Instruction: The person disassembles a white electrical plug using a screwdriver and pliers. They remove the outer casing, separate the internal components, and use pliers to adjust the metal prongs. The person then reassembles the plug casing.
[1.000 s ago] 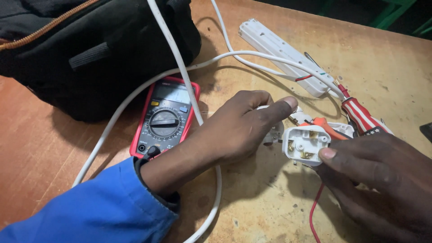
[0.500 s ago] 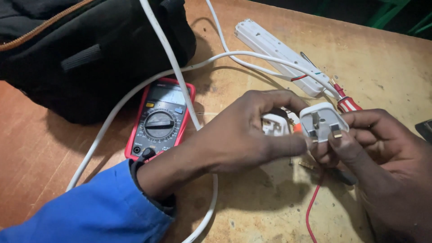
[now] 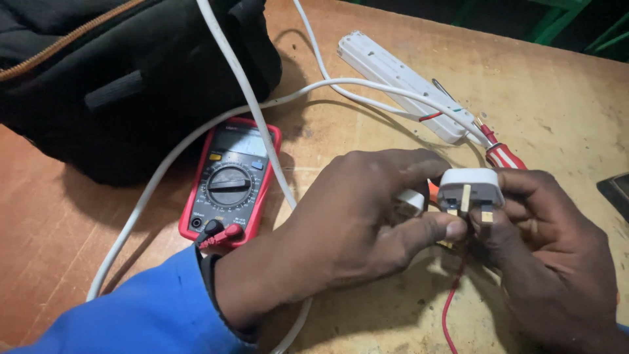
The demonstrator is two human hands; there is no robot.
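Fingers of your right hand curl around the white three-pin plastic plug, holding it pins-up just above the wooden tabletop. Your left hand, wrist bent inward from the blue sleeve, closes its thumb and forefinger on the plug's near side. A red-cased multimeter lies left of your hands; a white power strip and red-striped screwdriver lie beyond them

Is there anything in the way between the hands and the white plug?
No, nothing visible is in the way. Both hands already touch the white plug: the right hand grips it from the side, and the left hand has its thumb at the metal pins. The white cable passes behind the left hand.
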